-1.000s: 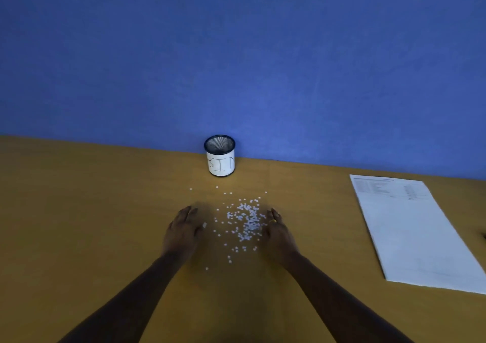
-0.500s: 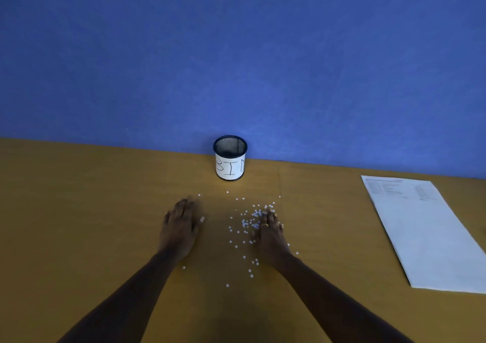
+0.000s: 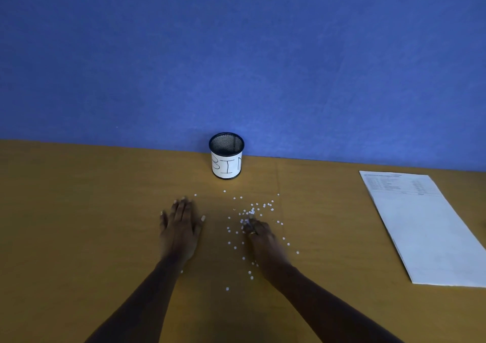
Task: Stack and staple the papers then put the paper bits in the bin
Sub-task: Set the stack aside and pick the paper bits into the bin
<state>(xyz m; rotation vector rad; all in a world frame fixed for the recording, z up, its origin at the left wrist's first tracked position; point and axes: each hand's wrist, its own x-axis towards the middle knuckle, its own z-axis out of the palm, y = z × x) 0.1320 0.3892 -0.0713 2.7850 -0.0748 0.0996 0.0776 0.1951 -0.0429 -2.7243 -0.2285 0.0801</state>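
Note:
Small white paper bits (image 3: 256,210) lie scattered on the wooden table (image 3: 79,211) in front of a black mesh cup labelled BIN (image 3: 226,156), which stands at the blue wall. My left hand (image 3: 181,227) lies flat, palm down, fingers together, left of the bits. My right hand (image 3: 259,233) rests among the bits with its fingertips pinched together at a few of them. A stack of white papers (image 3: 426,232) lies at the right.
The blue partition wall (image 3: 236,53) runs along the table's back edge. A seam in the tabletop (image 3: 278,179) runs front to back just right of the bin. More loose bits (image 3: 249,274) lie beside my right forearm.
My right hand has slid left into the pile and curled its fingers, spreading bits toward me. My left hand has pulled away to the left and lies flat.

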